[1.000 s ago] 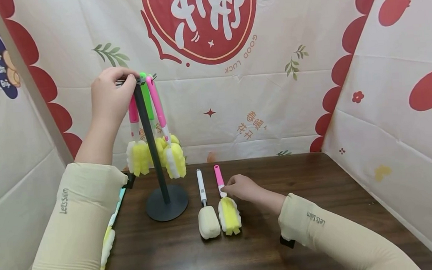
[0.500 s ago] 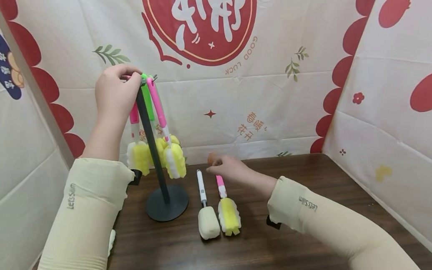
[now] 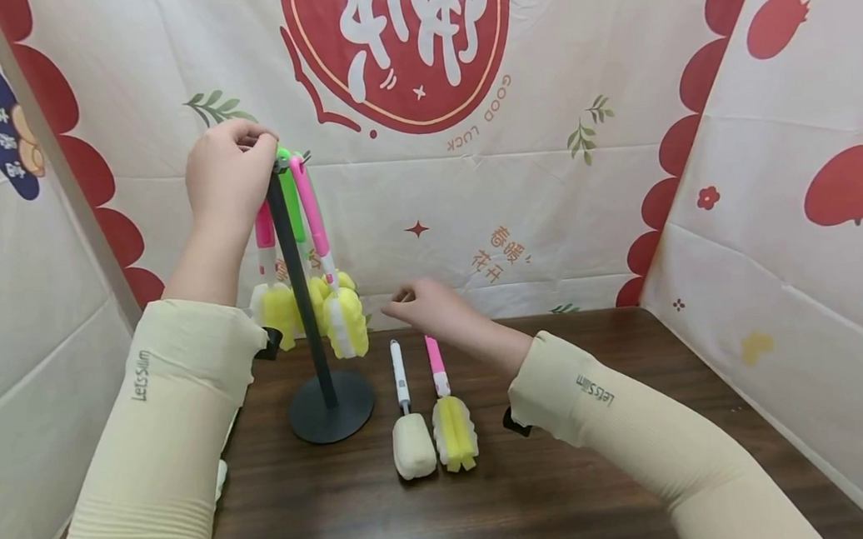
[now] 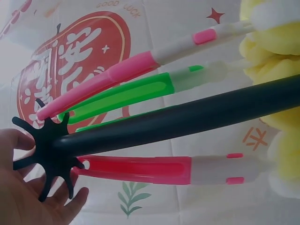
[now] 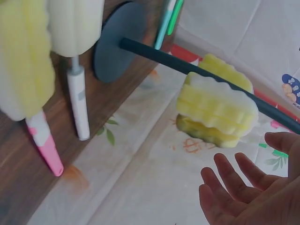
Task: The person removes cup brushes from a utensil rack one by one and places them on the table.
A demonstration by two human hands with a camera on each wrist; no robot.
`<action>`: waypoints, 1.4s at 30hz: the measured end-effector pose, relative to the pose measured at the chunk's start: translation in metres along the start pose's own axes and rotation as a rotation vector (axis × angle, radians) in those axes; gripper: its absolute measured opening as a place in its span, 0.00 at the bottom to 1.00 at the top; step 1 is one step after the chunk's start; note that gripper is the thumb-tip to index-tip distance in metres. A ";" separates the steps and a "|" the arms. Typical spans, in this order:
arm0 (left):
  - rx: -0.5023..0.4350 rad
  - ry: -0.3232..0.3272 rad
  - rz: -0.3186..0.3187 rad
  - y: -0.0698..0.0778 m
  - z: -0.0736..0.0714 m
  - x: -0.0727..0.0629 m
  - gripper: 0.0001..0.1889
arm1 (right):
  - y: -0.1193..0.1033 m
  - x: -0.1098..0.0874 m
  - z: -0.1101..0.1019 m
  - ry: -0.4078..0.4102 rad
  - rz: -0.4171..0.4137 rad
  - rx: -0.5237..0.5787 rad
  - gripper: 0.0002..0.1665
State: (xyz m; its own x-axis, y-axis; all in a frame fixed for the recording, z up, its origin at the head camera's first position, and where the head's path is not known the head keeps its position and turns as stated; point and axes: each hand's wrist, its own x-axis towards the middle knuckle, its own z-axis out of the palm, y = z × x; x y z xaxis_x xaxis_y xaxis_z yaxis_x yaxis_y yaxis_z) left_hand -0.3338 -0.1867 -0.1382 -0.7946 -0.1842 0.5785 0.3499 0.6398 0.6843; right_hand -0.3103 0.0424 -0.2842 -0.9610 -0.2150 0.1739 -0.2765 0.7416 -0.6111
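Observation:
My left hand (image 3: pixel 233 175) grips the hooked top (image 4: pixel 49 145) of a black stand (image 3: pixel 302 303), its fingers wrapped about the prongs. Hanging from the hooks are sponge bottle brushes: one with a pink handle (image 3: pixel 310 203), a green-handled one (image 4: pixel 122 98) and another pink-handled one (image 4: pixel 136 169). Their yellow and white sponge heads (image 3: pixel 346 321) dangle beside the pole. My right hand (image 3: pixel 434 311) hovers with nothing in it, fingers loosely spread in the right wrist view. Below it on the table lie a white-handled brush (image 3: pixel 414 446) and a pink-handled brush (image 3: pixel 456 435).
The stand's round black base (image 3: pixel 314 424) rests on the dark wooden table (image 3: pixel 537 496). Past the base, teal (image 5: pixel 165 23) and green (image 5: pixel 174 18) handles show in the right wrist view. Printed cloth (image 3: pixel 548 211) walls in the back and both sides.
My right hand has left the pink-handled brush on the table and moved up and left, toward the stand. My left hand stays at the hooks, with a slight shift.

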 end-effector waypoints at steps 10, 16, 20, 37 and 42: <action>0.200 -0.126 -0.031 0.019 -0.011 0.010 0.28 | -0.019 0.008 0.004 0.030 -0.013 0.067 0.21; 0.354 -0.192 -0.012 0.024 -0.010 0.015 0.28 | -0.028 0.013 0.008 0.044 -0.045 0.118 0.20; 0.423 -0.186 0.006 0.022 -0.006 0.018 0.27 | -0.030 0.012 0.012 0.047 -0.077 0.137 0.23; 0.596 -0.383 0.039 0.017 -0.009 0.025 0.23 | -0.023 0.018 0.030 0.052 -0.151 0.174 0.28; 0.603 -0.410 0.046 0.016 -0.007 0.024 0.21 | -0.023 0.020 0.037 0.054 -0.150 0.171 0.31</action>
State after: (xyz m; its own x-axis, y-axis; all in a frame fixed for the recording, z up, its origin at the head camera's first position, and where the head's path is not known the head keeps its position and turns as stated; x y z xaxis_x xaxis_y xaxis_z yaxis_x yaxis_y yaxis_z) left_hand -0.3437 -0.1861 -0.1098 -0.9491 0.0712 0.3069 0.1470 0.9616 0.2316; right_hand -0.3229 -0.0029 -0.2955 -0.9090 -0.2770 0.3113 -0.4165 0.5842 -0.6966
